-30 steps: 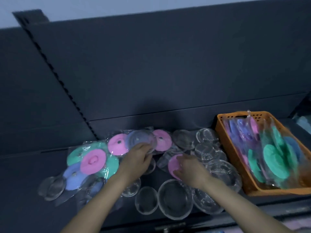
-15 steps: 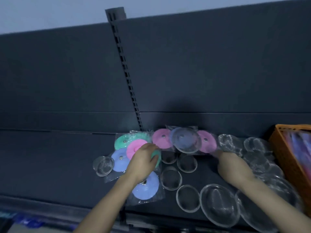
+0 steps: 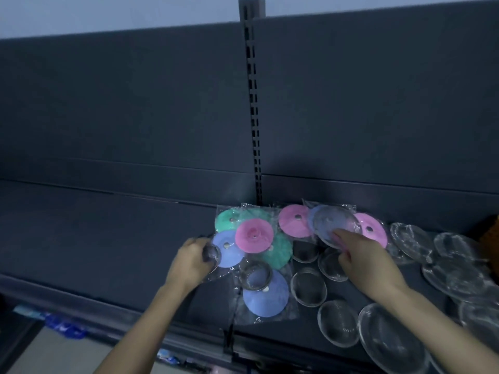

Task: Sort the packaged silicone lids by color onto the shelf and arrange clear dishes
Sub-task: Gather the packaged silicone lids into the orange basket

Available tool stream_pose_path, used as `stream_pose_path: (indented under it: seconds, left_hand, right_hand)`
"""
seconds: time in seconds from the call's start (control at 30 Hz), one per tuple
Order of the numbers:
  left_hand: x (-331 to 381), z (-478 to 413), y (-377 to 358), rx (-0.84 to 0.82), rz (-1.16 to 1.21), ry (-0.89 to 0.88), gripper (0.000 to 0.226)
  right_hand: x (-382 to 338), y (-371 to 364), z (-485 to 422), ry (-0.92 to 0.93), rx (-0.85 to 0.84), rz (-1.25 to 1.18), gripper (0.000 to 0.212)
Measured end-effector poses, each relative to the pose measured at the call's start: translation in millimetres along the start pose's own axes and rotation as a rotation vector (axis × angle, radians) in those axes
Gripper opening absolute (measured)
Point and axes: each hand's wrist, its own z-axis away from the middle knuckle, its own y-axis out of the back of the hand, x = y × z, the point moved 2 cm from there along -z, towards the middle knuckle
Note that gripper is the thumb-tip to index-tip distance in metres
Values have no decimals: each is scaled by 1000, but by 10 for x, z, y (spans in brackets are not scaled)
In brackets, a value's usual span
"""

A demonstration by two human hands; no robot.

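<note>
Since half a second back, the left hand (image 3: 193, 261) has come off the coloured lids and gone out to the left edge of the heap. Its grip is now curled round a small clear dish (image 3: 212, 256) that had been sitting out there on its own. The right hand (image 3: 364, 255) has slid up to the back row, with its fingers on a big clear dish (image 3: 333, 225) that lies over a blue lid (image 3: 313, 220). I honestly can't tell if that grip is pinching the dish or just resting on it. The head camera has swung left too, so the orange basket (image 3: 492, 230) is down to a sliver at the right edge.

Progress-wise, I'd call it early days. Everything's on the shelf (image 3: 108, 238), but the colours are still jumbled: green lids (image 3: 229, 220), a pink lid (image 3: 253, 234) and blue lids (image 3: 266, 295) overlap in one heap. Two more pink lids (image 3: 294, 221) sit at the back on either side of that covered blue one. Another little clear dish (image 3: 255, 275) is parked on top of a blue pack.

Some clear dishes (image 3: 309, 286) are in a loose row near the front right. A wrapped pile of them (image 3: 413, 241) is bunched up further right, so that part looks half-done at best.

As for brands or writing, I can't read any. The bags look like plain clear plastic, and it's too dim and blurry to make out any print.
</note>
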Motion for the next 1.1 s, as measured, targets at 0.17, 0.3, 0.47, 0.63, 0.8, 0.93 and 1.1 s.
stream_pose_path:
  seconds: [0.17, 0.3, 0.47, 0.63, 0.8, 0.93, 1.1]
  left_hand:
    - [377, 63, -80, 68, 110, -175, 49]
    - [717, 120, -358, -72, 137, -317, 52]
    - [936, 173, -730, -63, 85, -391, 62]
    - [949, 221, -902, -19, -52, -400, 93]
    - [1094, 278, -1022, -30, 38, -537, 75]
    - [1353, 353, -1148, -38, 93, -595, 76]
    - [1564, 335, -1254, -99, 44, -696, 84]
  right_hand:
    - [-21, 12, -5, -35, 26, -71, 35]
    - [36, 38, 50, -33, 52, -104, 35]
    - [159, 37, 137, -51, 79, -125, 40]
    - [297, 108, 237, -46, 121, -137, 49]
    - [433, 97, 300, -13, 146, -181, 44]
    - [533, 37, 368, 48, 143, -229, 55]
    - [612, -40, 423, 146, 139, -256, 62]
